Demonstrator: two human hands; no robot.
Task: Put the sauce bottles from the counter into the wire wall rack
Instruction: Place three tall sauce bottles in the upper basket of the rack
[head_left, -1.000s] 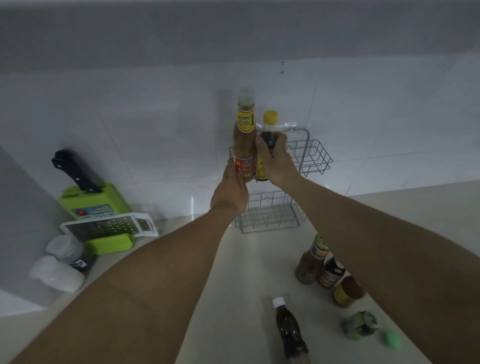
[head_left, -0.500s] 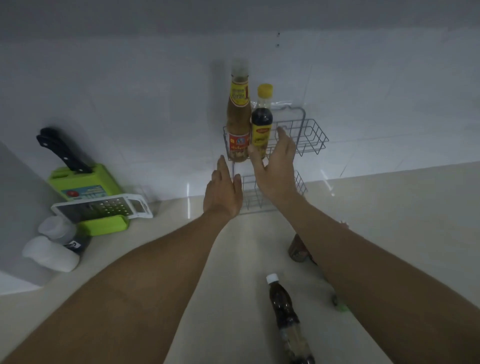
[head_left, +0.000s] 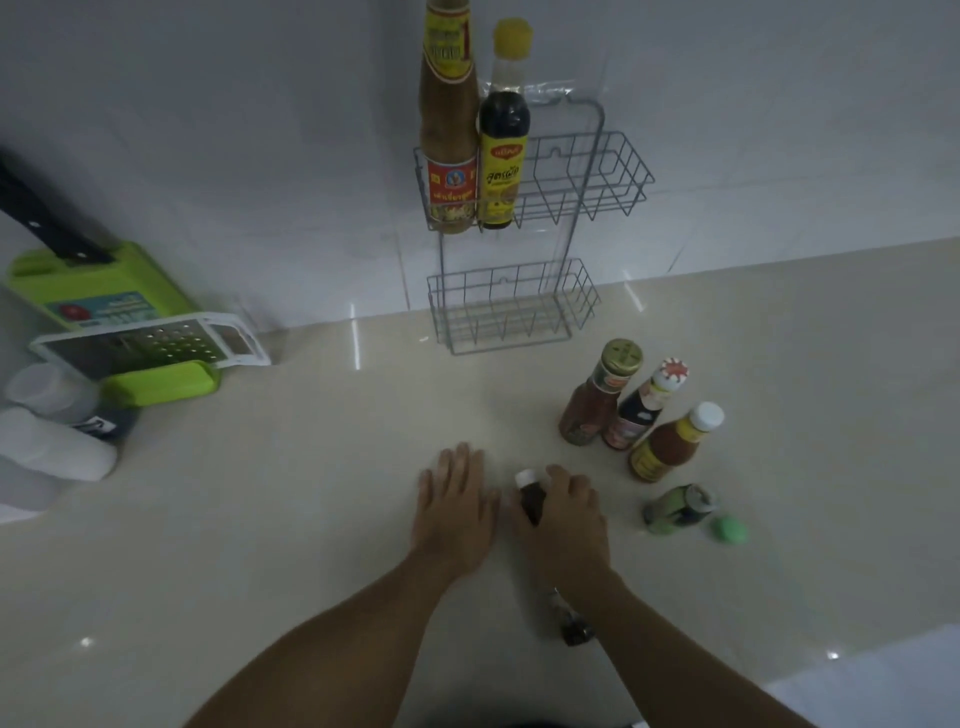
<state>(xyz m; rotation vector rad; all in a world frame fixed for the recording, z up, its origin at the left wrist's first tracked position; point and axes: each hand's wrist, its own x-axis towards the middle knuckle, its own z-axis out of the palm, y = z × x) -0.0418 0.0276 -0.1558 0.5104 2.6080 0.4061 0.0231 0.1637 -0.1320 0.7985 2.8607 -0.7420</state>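
Grey wire rack (head_left: 582, 171) on white tiled wall (head_left: 234, 130), two baskets one above the other. Upper basket holding two bottles at its left end, upright and touching: tall tan bottle (head_left: 449, 119) with red and yellow label, then shorter dark bottle (head_left: 503, 140) with yellow cap and yellow label; rest of that basket bare wire. Lower basket (head_left: 511, 306) just above glossy cream counter (head_left: 285, 493), nothing seen inside.

Right of lower basket, on counter, three glass bottles standing close in a slanting row: gold-capped red sauce (head_left: 597, 400), dark one (head_left: 644, 410) with red-and-white cap, orange sauce (head_left: 672, 447) with white cap and yellow label. Nearer still, small green jar (head_left: 678, 509) on its side, lid off, round green lid (head_left: 730, 530) just beside it.

Right hand (head_left: 563, 525) curled over dark cola bottle (head_left: 532, 496) with white cap, fingers wrapped on its neck; base of bottle showing below wrist. Left hand (head_left: 454, 512) flat, fingers spread, holding nothing, just left of that bottle; contact with counter hard to tell.

Far left: lime green block (head_left: 104, 291) with black knife handle (head_left: 47, 218) stuck in, flat white grater (head_left: 150, 345) with perforated metal face leaning on a green base, two frosted white tubs (head_left: 52, 436) beside it.

Dim light, small glints on polished counter
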